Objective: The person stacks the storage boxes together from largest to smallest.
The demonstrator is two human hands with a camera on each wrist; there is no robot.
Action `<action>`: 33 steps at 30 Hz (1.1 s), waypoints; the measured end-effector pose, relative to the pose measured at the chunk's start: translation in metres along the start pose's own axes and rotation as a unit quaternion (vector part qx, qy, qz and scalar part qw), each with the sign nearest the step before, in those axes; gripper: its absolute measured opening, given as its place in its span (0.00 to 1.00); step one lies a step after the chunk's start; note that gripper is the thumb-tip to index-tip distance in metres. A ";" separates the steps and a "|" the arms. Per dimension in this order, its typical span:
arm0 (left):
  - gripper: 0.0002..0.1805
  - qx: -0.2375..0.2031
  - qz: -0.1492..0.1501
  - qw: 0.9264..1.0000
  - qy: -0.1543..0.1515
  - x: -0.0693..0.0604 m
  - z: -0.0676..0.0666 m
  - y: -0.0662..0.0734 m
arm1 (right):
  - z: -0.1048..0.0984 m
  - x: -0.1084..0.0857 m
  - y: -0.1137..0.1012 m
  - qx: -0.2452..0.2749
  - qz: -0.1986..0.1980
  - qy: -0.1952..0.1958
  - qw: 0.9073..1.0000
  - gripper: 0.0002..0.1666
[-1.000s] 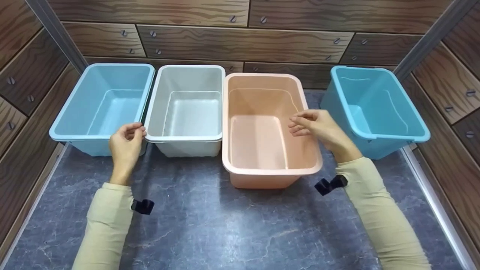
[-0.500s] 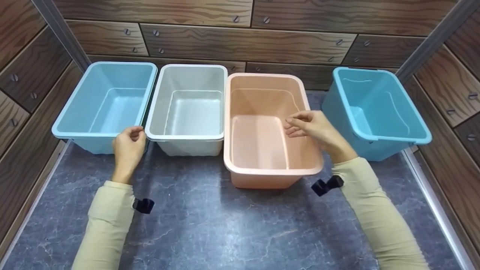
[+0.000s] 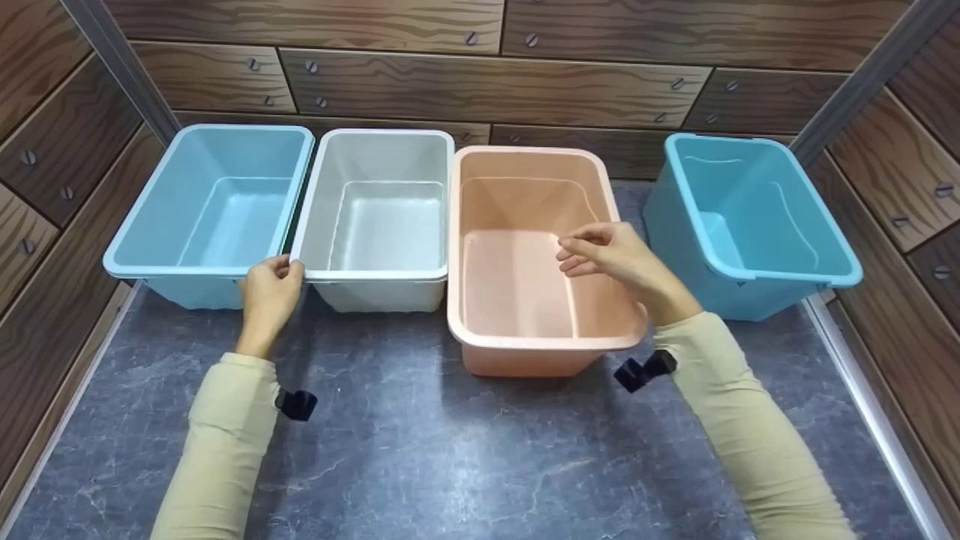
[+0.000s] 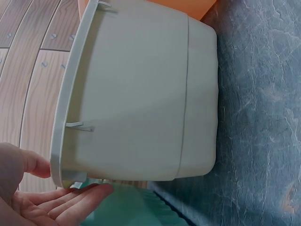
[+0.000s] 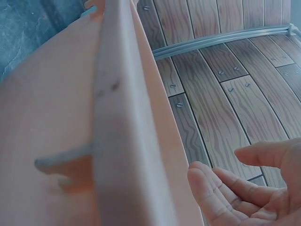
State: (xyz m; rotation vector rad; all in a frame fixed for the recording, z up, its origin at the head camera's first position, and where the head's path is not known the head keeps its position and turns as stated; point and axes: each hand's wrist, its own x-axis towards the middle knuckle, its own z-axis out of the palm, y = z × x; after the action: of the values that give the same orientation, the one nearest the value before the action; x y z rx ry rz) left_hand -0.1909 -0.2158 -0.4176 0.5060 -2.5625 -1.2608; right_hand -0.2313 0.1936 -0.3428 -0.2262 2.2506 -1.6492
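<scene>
The left hand [image 3: 270, 296] is at the near left corner of a grey-white bin [image 3: 375, 276]. In the left wrist view, the thumb of this hand [image 4: 51, 188] lies on one side of the grey-white bin's [image 4: 131, 89] rim and the fingers reach beneath its corner, pinching it. Over the right part of a peach bin [image 3: 544, 343] hovers the right hand [image 3: 619, 259], its fingers loosely bent and holding nothing. The right wrist view shows that hand [image 5: 249, 183] apart from the peach bin's rim [image 5: 124, 117], thumb and fingers separated.
A light blue bin [image 3: 180, 270] stands left of the grey-white one, and a turquoise bin [image 3: 795, 277] at the far right. The bins rest on a dark marbled surface [image 3: 420, 450] before wood-patterned walls [image 3: 480, 86]. The peach bin adjoins the grey-white bin's right side.
The left hand has shifted right from the gap beside the light blue bin and taken hold of the grey-white bin's corner. The right hand has drifted slightly left over the peach bin.
</scene>
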 end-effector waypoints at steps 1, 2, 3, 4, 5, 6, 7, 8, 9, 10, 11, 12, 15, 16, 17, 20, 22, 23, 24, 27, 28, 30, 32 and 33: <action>0.23 0.000 0.002 1.000 0.002 0.000 0.001 0.000 | 0.001 0.000 0.000 -0.001 0.001 0.001 1.000 0.24; 0.22 0.003 0.004 1.000 0.005 0.001 0.002 0.000 | 0.002 0.001 0.001 -0.001 0.003 0.001 1.000 0.24; 0.22 0.006 0.007 1.000 0.008 0.002 0.003 0.001 | 0.003 0.001 0.001 -0.001 0.004 0.002 1.000 0.23; 0.22 0.008 0.010 1.000 0.010 0.002 0.004 0.001 | 0.004 0.002 0.001 -0.001 0.004 0.001 1.000 0.23; 0.21 0.011 0.012 1.000 0.013 0.003 0.005 0.001 | 0.005 0.002 0.001 0.000 0.004 0.001 1.000 0.23; 0.21 0.013 0.013 1.000 0.015 0.003 0.005 0.002 | 0.006 0.002 0.001 0.000 0.004 0.000 1.000 0.23; 0.21 0.016 0.013 1.000 0.016 0.004 0.006 0.002 | 0.006 0.003 0.001 0.000 0.004 -0.002 1.000 0.22; 0.21 0.018 0.012 1.000 0.017 0.005 0.007 0.002 | 0.007 0.003 0.000 0.000 0.004 -0.003 1.000 0.22; 0.21 0.019 0.011 1.000 0.017 0.005 0.008 0.002 | 0.008 0.003 0.000 0.000 0.004 -0.003 1.000 0.22; 0.21 0.021 0.010 1.000 0.016 0.006 0.008 0.002 | 0.009 0.003 0.000 0.000 0.004 -0.004 1.000 0.22; 0.20 0.022 0.007 1.000 0.016 0.007 0.009 0.002 | 0.009 0.003 -0.001 0.001 0.004 -0.004 1.000 0.22; 0.20 0.024 0.005 1.000 0.016 0.007 0.009 0.002 | 0.010 0.003 -0.001 0.002 0.004 -0.004 1.000 0.21; 0.18 0.028 0.004 0.999 0.023 0.008 0.009 0.001 | 0.012 0.004 -0.002 0.003 0.001 -0.005 1.000 0.21; 0.17 0.029 0.005 0.999 0.027 0.009 0.010 0.001 | 0.013 0.004 -0.003 0.004 -0.001 -0.005 1.000 0.21; 0.16 0.030 0.006 0.999 0.031 0.009 0.010 0.000 | 0.013 0.004 -0.003 0.005 -0.003 -0.006 1.000 0.22; 0.15 0.032 0.011 0.998 0.044 0.011 0.010 0.000 | 0.016 0.005 -0.005 0.005 -0.007 -0.008 1.000 0.22; 0.14 0.030 0.012 0.998 0.051 0.011 0.011 0.000 | 0.017 0.005 -0.005 0.006 -0.009 -0.010 1.000 0.22; 0.14 0.029 0.012 0.998 0.054 0.012 0.012 -0.001 | 0.018 0.005 -0.006 0.007 -0.010 -0.012 1.000 0.22; 0.14 0.028 0.013 0.998 0.057 0.012 0.012 -0.001 | 0.019 0.005 -0.006 0.008 -0.010 -0.013 1.000 0.22; 0.15 0.027 0.012 0.998 0.062 0.011 0.013 0.000 | 0.019 0.006 -0.006 0.011 -0.011 -0.017 1.000 0.22; 0.15 0.027 0.011 0.998 0.063 0.011 0.013 -0.001 | 0.020 0.006 -0.006 0.012 -0.011 -0.019 1.000 0.22; 0.16 0.025 0.011 0.998 0.062 0.010 0.013 -0.001 | 0.020 0.006 -0.006 0.012 -0.009 -0.019 1.000 0.22; 0.17 0.023 0.010 0.998 0.063 0.010 0.013 -0.001 | 0.020 0.006 -0.006 0.012 -0.007 -0.019 1.000 0.22; 0.17 0.021 0.010 0.998 0.064 0.010 0.013 -0.001 | 0.020 0.006 -0.006 0.012 -0.006 -0.018 1.000 0.22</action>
State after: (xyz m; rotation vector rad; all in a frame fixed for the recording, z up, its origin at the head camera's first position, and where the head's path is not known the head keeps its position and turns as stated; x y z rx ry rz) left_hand -0.2050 -0.2108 -0.4257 0.5500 -2.4852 -1.1309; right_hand -0.2297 0.1723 -0.3434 -0.2623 2.2052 -1.6636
